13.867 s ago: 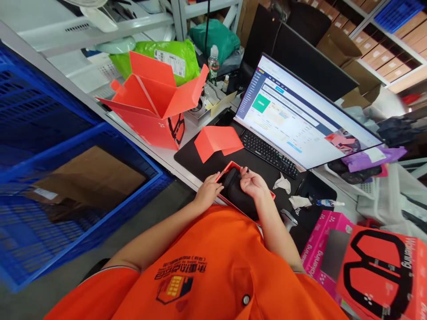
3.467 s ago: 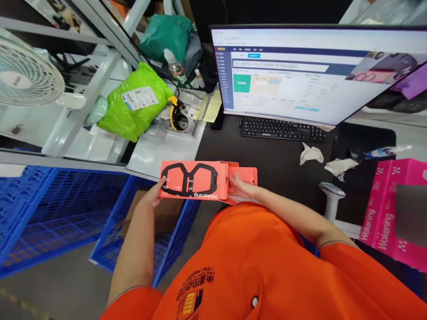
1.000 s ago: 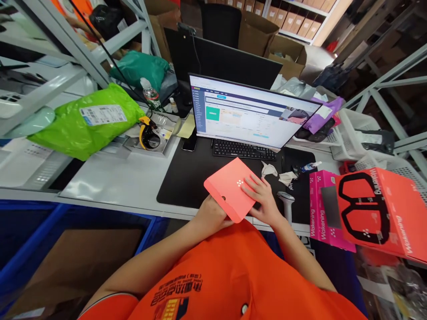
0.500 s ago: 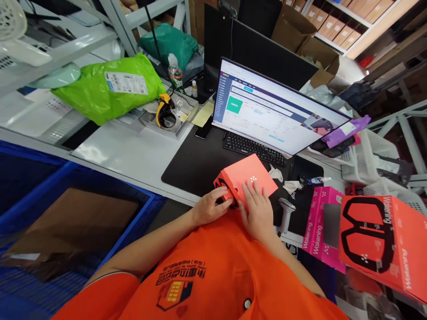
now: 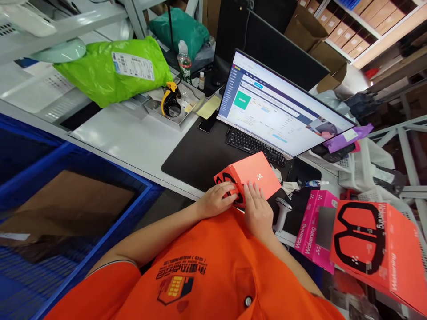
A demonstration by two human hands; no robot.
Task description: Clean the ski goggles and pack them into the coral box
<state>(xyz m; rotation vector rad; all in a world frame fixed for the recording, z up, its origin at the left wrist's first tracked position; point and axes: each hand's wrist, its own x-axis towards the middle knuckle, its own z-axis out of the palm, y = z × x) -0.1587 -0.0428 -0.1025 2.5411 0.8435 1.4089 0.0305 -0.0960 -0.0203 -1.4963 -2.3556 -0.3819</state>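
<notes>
A small coral-orange cardboard box (image 5: 262, 173) with black print on its end sits tilted on the black desk mat (image 5: 190, 166), close to my body. My left hand (image 5: 218, 200) curls its fingers against the box's printed left end. Laid along the near edge of the top, my right hand (image 5: 258, 211) grips the box with fingers side by side; its thumb is mostly hidden. Just right of that hand lies a white handheld barcode scanner (image 5: 283, 213). Crumpled white paper (image 5: 290, 187) rests beyond the box.
Behind the box stand a keyboard (image 5: 250, 142) and a lit monitor (image 5: 283, 106). Larger orange (image 5: 400, 240) and pink boxes (image 5: 315, 231) are at the right. A green parcel (image 5: 116, 73) and tape dispenser (image 5: 171, 104) lie left. Below is a blue crate (image 5: 133, 195).
The box's near-left edge stood slightly raised before and now looks flatter, with more black print showing. My left fingers have shifted along that end. The whole view has moved a little.
</notes>
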